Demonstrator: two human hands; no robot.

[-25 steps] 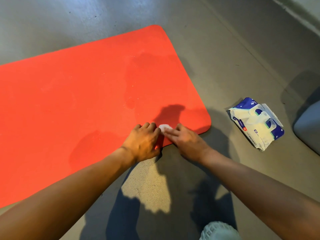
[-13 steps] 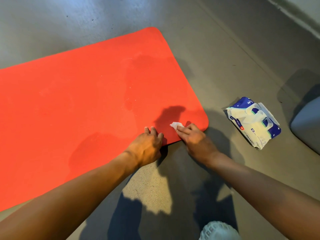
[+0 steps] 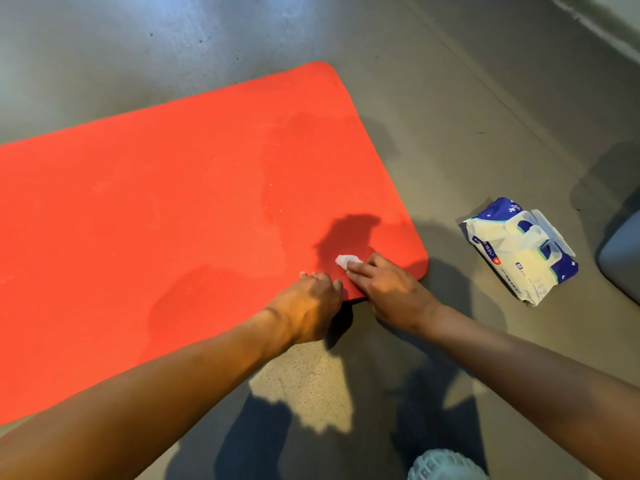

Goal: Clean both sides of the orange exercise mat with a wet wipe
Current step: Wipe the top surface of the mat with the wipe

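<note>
mat: foam-like, matt, fine-grained, with darker damp-looking patches
wipe: soft, cloth-like sheet, crumpled
floor: concrete-like, smooth, with a dull sheen; speckled where sunlit
pack: thin plastic film, glossy, wrinkled

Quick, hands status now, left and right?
Left hand: fingers curled on near edge of the orange mat; grip cannot be told.
Right hand: open, straight fingers pressing the wet wipe onto the mat.
</note>
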